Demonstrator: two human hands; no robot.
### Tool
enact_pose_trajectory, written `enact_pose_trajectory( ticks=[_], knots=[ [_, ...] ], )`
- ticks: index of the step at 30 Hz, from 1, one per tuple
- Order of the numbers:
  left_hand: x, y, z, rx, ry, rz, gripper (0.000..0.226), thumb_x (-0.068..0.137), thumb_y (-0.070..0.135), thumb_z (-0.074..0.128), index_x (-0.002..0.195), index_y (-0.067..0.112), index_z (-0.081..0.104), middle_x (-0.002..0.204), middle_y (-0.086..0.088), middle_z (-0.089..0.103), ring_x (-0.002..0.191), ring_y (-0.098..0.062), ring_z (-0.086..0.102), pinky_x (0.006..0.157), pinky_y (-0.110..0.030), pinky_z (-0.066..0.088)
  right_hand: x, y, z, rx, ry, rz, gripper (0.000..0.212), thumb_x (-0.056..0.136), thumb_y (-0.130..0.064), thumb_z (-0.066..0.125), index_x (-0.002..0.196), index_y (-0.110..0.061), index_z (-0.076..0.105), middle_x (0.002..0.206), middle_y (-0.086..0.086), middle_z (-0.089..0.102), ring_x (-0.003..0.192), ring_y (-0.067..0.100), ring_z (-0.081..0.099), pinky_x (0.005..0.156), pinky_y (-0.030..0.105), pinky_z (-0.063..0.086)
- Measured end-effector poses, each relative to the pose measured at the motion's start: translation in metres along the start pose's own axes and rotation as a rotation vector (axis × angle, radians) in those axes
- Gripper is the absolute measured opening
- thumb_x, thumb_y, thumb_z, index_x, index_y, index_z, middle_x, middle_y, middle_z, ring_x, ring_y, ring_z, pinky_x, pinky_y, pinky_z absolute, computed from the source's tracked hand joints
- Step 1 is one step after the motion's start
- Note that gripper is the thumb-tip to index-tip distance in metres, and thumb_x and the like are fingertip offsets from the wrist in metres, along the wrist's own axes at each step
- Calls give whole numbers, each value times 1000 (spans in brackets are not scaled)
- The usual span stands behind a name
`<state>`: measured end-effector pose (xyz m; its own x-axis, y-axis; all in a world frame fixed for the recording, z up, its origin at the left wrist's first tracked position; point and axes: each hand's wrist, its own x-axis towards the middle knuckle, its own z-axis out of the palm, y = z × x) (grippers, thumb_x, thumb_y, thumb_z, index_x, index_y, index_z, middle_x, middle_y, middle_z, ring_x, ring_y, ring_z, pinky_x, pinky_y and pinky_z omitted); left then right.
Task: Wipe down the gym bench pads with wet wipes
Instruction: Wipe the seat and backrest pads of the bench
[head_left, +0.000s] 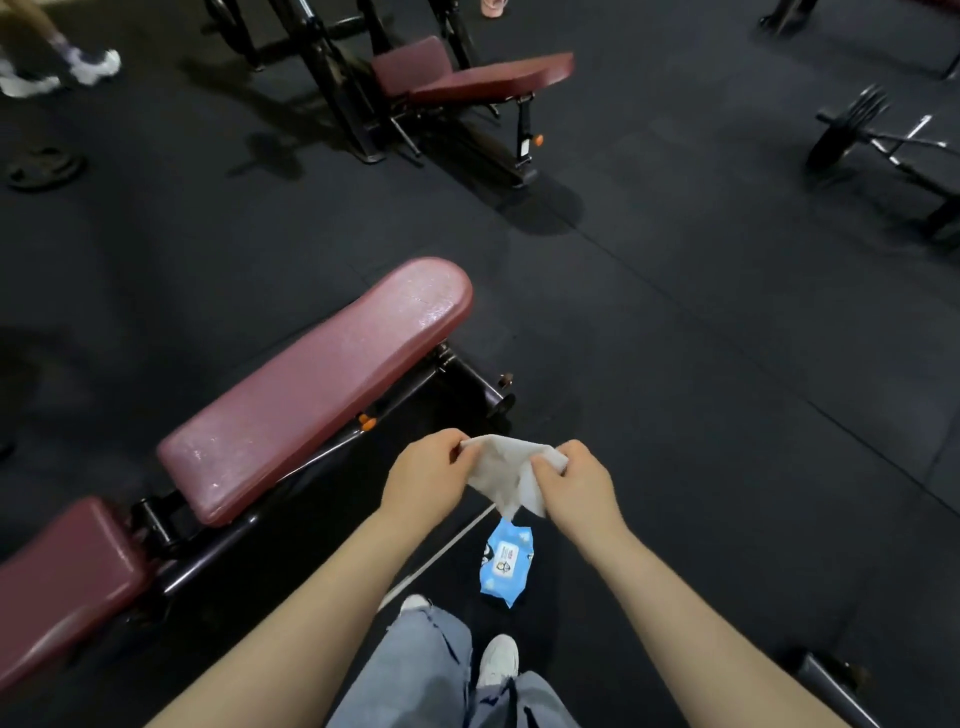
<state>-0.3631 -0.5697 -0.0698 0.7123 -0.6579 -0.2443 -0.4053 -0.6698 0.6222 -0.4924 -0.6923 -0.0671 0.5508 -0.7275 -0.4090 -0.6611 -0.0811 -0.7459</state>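
A white wet wipe (506, 473) is stretched between my two hands in front of me. My left hand (423, 475) pinches its left corner and my right hand (576, 480) pinches its right edge. The long maroon back pad (311, 389) of the gym bench runs diagonally to my left, and its surface glistens in patches. The shorter maroon seat pad (62, 577) lies at the lower left. A blue wet wipe pack (506, 564) lies on the black floor below my hands, beside the bench frame.
A second maroon bench (467, 73) on a black frame stands further ahead. A loaded barbell (852, 130) lies at the right, and a weight plate (44, 166) at the far left. Another person's white shoes (78, 67) are at the top left. My own feet stand near the pack.
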Motion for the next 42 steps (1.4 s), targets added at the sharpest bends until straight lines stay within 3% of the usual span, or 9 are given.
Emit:
enact_pose_trajectory(
  ticks=[6, 10, 13, 17, 23, 27, 32, 37, 42],
  knots=[
    [44, -14, -17, -221, 7, 62, 23, 102, 34, 46, 106, 30, 68, 91, 14, 69, 81, 4, 60, 64, -8, 41, 49, -41, 44, 187, -61, 2, 22, 97, -20, 43, 111, -17, 60, 99, 0, 65, 89, 16, 61, 73, 30, 53],
    [95, -37, -40, -149, -57, 199, 36, 103, 34, 46, 136, 29, 59, 138, 16, 56, 125, 5, 49, 100, -11, 36, 100, -81, 71, 594, -229, 113, 35, 103, -37, 42, 112, -16, 69, 103, 3, 73, 97, 16, 68, 83, 31, 53],
    [135, -55, -65, -78, -115, 321, 38, 102, 28, 47, 139, 27, 56, 148, 13, 49, 135, 3, 40, 113, -19, 32, 138, -113, 92, 692, -266, 153, 42, 98, -45, 51, 113, -11, 69, 103, 5, 74, 99, 18, 70, 88, 34, 52],
    [177, -80, -97, -94, -220, 399, 38, 98, 27, 45, 131, 26, 63, 136, 14, 60, 126, 3, 51, 107, -16, 37, 178, -142, 126, 679, -157, 165, 13, 90, -8, 59, 96, -1, 68, 85, 15, 71, 85, 29, 67, 71, 34, 52],
    [233, -132, -139, -36, -160, 169, 34, 97, 16, 52, 127, 22, 63, 136, 10, 58, 126, -8, 51, 107, -20, 34, 240, -165, 151, 735, -64, 317, 12, 96, -6, 49, 100, 1, 58, 94, 17, 68, 86, 26, 68, 74, 36, 57],
    [265, -172, -154, 21, -163, 31, 35, 98, 20, 51, 132, 23, 58, 137, 8, 55, 128, -11, 50, 107, -24, 35, 290, -169, 163, 640, -31, 311, 29, 91, -14, 51, 112, 6, 56, 105, 19, 68, 96, 30, 70, 84, 43, 59],
    [308, -213, -145, -22, -196, -139, 36, 100, 23, 50, 136, 22, 54, 143, 6, 51, 133, -13, 47, 109, -25, 33, 360, -164, 188, 489, -90, 321, 41, 82, -5, 35, 113, 1, 62, 105, 23, 70, 96, 32, 71, 81, 41, 60],
    [360, -244, -111, -128, -199, -230, 35, 100, 22, 51, 135, 22, 54, 142, 5, 51, 132, -12, 46, 104, -18, 29, 448, -155, 224, 323, -167, 350, 39, 86, -5, 34, 109, -10, 66, 102, 11, 74, 96, 24, 70, 87, 39, 56],
    [419, -266, -78, -150, -160, -381, 36, 99, 20, 53, 135, 21, 56, 150, 0, 43, 141, -20, 35, 114, -28, 24, 550, -145, 254, 40, -162, 416, 25, 95, -15, 36, 90, -9, 59, 86, 6, 59, 72, 20, 54, 59, 29, 40]
  ],
)
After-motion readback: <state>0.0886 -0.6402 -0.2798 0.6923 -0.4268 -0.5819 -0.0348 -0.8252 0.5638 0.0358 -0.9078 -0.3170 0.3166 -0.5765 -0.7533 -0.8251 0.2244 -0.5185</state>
